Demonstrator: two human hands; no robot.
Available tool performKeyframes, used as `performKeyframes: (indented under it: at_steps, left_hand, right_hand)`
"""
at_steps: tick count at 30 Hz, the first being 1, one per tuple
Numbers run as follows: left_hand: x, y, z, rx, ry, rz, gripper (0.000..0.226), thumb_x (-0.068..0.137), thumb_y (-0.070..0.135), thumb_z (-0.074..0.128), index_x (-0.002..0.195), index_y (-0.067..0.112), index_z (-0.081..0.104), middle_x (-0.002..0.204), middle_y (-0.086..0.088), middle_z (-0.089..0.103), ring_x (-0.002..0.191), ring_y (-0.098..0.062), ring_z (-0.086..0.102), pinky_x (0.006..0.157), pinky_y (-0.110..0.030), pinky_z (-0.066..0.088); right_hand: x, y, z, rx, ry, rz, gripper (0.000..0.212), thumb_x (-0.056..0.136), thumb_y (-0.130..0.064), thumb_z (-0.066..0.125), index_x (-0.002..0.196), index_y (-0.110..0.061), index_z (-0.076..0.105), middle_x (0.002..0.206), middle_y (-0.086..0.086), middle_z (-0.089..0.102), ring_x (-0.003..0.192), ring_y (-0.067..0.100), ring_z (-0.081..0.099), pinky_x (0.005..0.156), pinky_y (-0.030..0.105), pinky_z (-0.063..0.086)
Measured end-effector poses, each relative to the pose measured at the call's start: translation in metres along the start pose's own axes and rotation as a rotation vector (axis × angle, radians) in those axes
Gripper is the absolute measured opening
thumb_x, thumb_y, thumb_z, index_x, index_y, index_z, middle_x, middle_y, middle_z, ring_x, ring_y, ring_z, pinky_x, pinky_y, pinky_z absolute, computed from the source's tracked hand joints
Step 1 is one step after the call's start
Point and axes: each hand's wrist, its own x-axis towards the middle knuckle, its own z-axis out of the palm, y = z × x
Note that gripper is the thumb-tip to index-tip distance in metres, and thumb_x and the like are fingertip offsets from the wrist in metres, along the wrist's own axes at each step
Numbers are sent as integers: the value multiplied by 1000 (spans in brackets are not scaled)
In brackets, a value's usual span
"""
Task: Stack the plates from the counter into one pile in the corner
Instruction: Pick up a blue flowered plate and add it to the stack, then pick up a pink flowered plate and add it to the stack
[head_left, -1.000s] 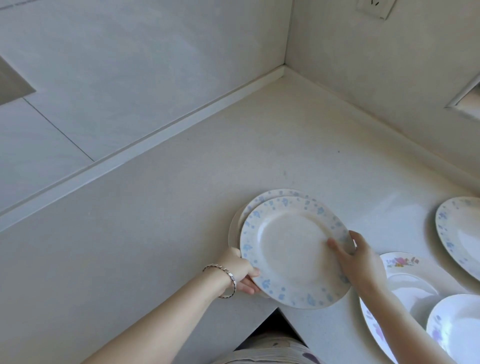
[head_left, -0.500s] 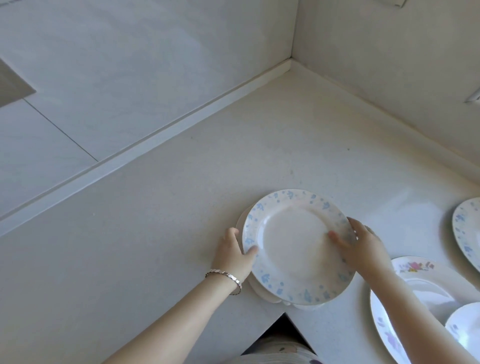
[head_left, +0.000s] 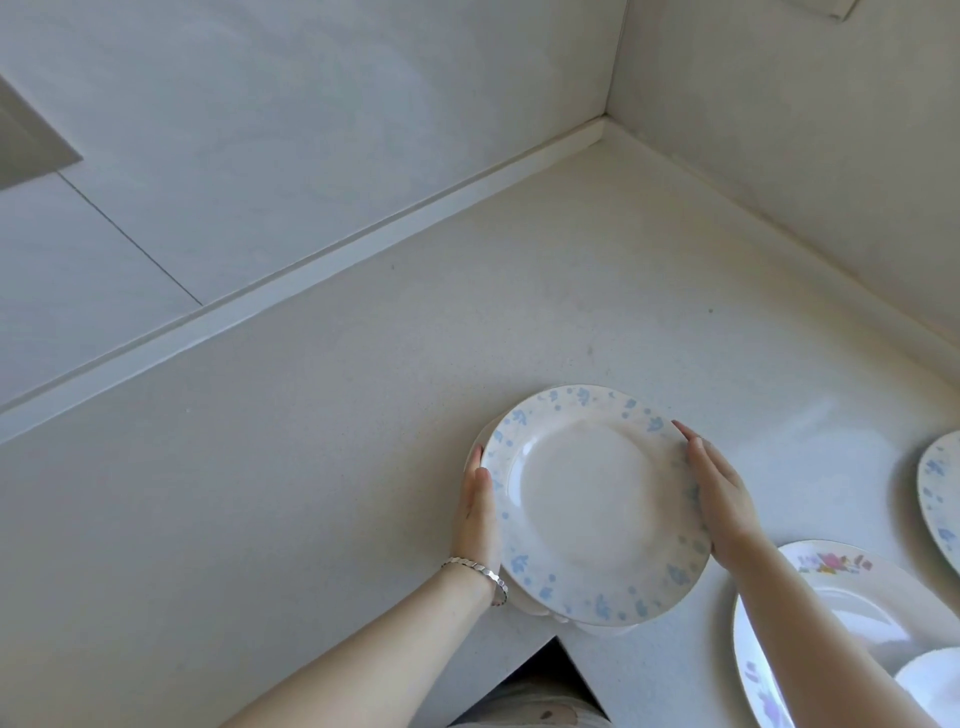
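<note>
A small pile of white plates with blue flower rims (head_left: 592, 499) sits near the counter's inner front corner. The top plate hides most of those beneath; only their edges show at the left and bottom. My left hand (head_left: 478, 514), with a silver bracelet at the wrist, is pressed flat against the pile's left side. My right hand (head_left: 722, 499) cups the right rim, fingers stretched along it. The wall corner (head_left: 605, 124) lies far behind, with bare counter between.
A large oval plate with pink flowers (head_left: 831, 571) lies at the right under my right forearm, with a white dish (head_left: 935, 686) resting on it. Another blue-flowered plate (head_left: 940, 493) is cut by the right edge. The counter's front notch (head_left: 553, 670) opens below the pile.
Both hands have shifted from gripping the top plate's rim with thumbs on top to flat palms clasping the pile's sides. The top plate now sits squarely over the one beneath.
</note>
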Motion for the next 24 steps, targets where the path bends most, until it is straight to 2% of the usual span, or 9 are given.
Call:
performKeyframes:
  at_steps: [4, 6, 8, 10, 12, 14, 17, 20, 24]
  left_hand:
    - [-12, 14, 3, 15, 32, 48, 52, 83, 43, 32, 134, 33, 36, 145, 5, 41, 134, -12, 39, 115, -39, 29]
    - [-14, 18, 1, 68, -26, 54, 50, 93, 39, 32, 141, 27, 31, 145, 7, 38, 131, -9, 39, 112, -32, 30]
    - [-12, 24, -5, 161, -76, 30, 43, 100, 29, 29, 142, 23, 30, 140, 9, 42, 125, -8, 42, 105, -25, 33]
    - [-11, 31, -17, 299, -53, 25, 41, 98, 29, 34, 138, 19, 38, 132, 6, 50, 118, -9, 48, 98, -22, 38]
    - [-15, 40, -36, 404, 28, 80, 28, 96, 25, 43, 121, 17, 52, 112, 7, 57, 101, -7, 53, 80, -16, 40]
    - [-20, 48, -65, 419, 118, 100, 12, 93, 17, 48, 94, 18, 60, 88, 8, 64, 88, -11, 60, 70, -17, 42]
    - [-33, 51, -128, 312, 214, 36, 25, 91, 7, 50, 68, 15, 59, 45, 7, 63, 48, -8, 61, 66, -28, 47]
    - [-54, 46, -203, 301, 335, -27, 24, 89, 5, 52, 67, 13, 59, 39, 8, 62, 35, 0, 55, 57, -24, 46]
    - [-85, 27, -305, 251, 496, -107, 25, 89, 4, 52, 66, 13, 57, 36, 9, 60, 30, 2, 52, 48, -21, 40]
  right_hand:
    - [3, 2, 2, -47, 31, -10, 29, 98, -23, 40, 119, -25, 60, 122, 2, 61, 107, 17, 57, 94, 31, 44]
    - [3, -1, 2, -111, 35, -17, 31, 98, -21, 39, 121, -21, 60, 124, 2, 60, 114, 18, 54, 96, 31, 42]
    - [3, -5, 3, -369, 60, -87, 33, 97, -16, 39, 124, -15, 58, 124, 2, 60, 120, 22, 51, 93, 29, 39]
    - [2, -13, 10, -792, 149, -249, 35, 92, -9, 44, 125, -7, 57, 133, 10, 54, 128, 30, 41, 101, 35, 36]
    - [-6, -25, 30, -1015, 122, -478, 36, 88, -5, 51, 123, -2, 57, 135, 16, 52, 130, 34, 37, 107, 40, 32]
    - [-21, -41, 61, -1046, -94, -562, 33, 89, -11, 52, 121, -8, 60, 129, 8, 58, 121, 25, 48, 101, 30, 37]
    - [-54, -57, 128, -942, -517, -390, 27, 91, -17, 51, 115, -14, 63, 109, 0, 65, 91, 10, 57, 81, 13, 40]
    - [-89, -49, 201, -1062, -786, -414, 28, 92, -22, 49, 116, -15, 62, 104, 1, 66, 93, 15, 59, 88, 22, 43]
    - [-141, -18, 294, -1220, -1016, -453, 32, 94, -27, 45, 122, -17, 57, 120, 2, 62, 111, 18, 58, 94, 26, 41]
